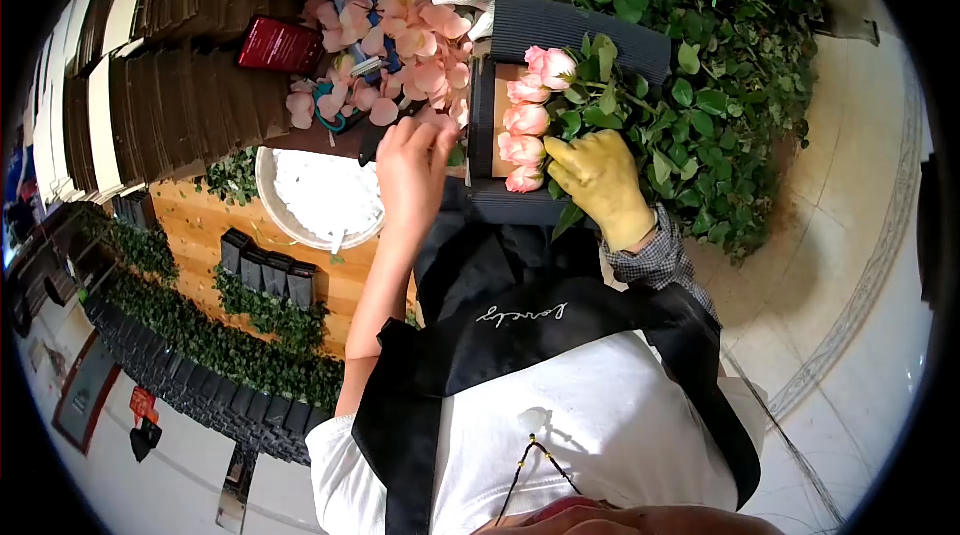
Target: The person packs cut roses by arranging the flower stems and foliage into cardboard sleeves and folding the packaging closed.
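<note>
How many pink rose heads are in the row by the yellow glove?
5, in one line from far to near: farthest rose, second rose, middle rose, fourth rose left of the gloved right hand, and nearest rose. Leaves may hide more.

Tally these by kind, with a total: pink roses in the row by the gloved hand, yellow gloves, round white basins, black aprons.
Pink roses in the row: 5
Yellow glove: 1
Round white basin: 1
Black apron: 1
Total: 8
</note>
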`<act>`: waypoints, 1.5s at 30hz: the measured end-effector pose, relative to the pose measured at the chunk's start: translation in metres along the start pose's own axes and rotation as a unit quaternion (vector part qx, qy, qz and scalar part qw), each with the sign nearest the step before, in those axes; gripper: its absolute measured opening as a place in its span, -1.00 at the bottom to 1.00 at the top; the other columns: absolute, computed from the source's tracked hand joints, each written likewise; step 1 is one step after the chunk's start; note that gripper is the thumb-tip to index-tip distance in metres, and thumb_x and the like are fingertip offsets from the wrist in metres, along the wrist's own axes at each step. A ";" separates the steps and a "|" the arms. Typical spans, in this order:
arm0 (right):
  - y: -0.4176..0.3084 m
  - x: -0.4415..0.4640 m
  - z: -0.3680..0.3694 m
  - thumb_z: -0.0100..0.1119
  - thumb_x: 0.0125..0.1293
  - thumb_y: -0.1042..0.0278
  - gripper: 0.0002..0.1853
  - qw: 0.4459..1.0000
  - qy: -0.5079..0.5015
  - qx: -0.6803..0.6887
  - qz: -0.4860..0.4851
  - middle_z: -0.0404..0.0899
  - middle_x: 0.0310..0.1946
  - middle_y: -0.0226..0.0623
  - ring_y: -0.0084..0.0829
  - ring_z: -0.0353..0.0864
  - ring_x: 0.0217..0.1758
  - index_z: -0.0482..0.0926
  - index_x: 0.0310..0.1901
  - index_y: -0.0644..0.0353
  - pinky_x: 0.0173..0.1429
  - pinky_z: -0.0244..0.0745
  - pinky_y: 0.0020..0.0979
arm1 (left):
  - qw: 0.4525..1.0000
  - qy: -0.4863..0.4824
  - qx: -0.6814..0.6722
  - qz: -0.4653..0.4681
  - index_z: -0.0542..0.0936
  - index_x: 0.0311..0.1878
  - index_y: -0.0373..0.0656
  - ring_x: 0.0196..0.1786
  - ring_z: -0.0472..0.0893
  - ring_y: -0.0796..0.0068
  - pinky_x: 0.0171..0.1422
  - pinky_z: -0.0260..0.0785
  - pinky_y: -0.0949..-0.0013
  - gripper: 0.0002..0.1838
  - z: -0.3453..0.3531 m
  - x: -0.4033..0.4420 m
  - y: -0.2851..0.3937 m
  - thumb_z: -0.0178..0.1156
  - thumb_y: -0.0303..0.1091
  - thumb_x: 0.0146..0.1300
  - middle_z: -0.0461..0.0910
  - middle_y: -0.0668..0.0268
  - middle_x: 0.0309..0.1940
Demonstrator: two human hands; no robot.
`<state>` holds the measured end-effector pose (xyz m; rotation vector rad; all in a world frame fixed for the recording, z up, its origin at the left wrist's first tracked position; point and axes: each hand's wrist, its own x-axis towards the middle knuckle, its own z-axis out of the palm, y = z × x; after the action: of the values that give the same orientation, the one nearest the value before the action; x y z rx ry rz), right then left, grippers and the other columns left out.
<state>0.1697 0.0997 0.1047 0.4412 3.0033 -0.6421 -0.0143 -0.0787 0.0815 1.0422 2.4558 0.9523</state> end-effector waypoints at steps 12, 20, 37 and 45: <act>-0.008 0.004 -0.008 0.35 0.20 0.34 -0.79 1.000 -0.005 -0.025 -0.005 0.61 -0.57 -0.26 -0.20 0.60 -0.47 0.68 -0.12 0.09 -0.29 0.45 -0.17 | 0.992 -0.014 -0.054 0.111 0.70 -0.22 -0.17 -0.13 0.52 0.19 -0.01 0.33 0.19 -0.88 0.014 -0.002 0.028 0.39 -0.44 0.16 0.60 0.31 -0.22; -0.014 0.020 -0.024 0.35 0.24 0.28 -0.79 0.990 0.062 -0.066 0.107 0.64 -0.50 -0.22 -0.17 0.67 -0.43 0.70 -0.10 0.04 -0.26 0.54 -0.13 | 0.999 -0.023 -0.025 0.010 0.63 -0.27 -0.25 -0.22 0.52 0.08 -0.10 0.35 0.09 -0.85 0.012 -0.003 0.000 0.31 -0.36 0.32 0.53 0.18 -0.34; 0.001 0.010 -0.030 0.39 0.21 0.46 -0.71 0.954 0.045 0.236 0.180 0.75 -0.18 -0.23 -0.28 0.73 -0.17 0.70 -0.01 0.17 -0.02 0.58 -0.32 | 0.951 -0.057 -0.286 0.106 0.59 0.12 -0.18 0.13 0.50 0.06 0.26 0.35 0.16 -0.65 0.033 0.005 0.053 0.32 -0.42 0.26 0.53 0.14 0.10; 0.008 0.010 -0.040 0.33 0.34 0.46 -0.68 0.889 -0.044 0.379 0.253 0.72 -0.16 -0.33 -0.61 0.62 -0.23 0.64 0.12 0.22 -0.11 0.57 -0.49 | 0.951 -0.013 -0.257 0.171 0.63 -0.03 -0.12 0.05 0.50 0.16 0.16 0.34 0.15 -0.74 0.023 0.012 0.055 0.37 -0.33 0.24 0.56 0.27 -0.04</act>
<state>0.1632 0.1257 0.1368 1.1208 2.2576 -1.6733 0.0178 -0.0311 0.1023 1.2812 1.8655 1.5629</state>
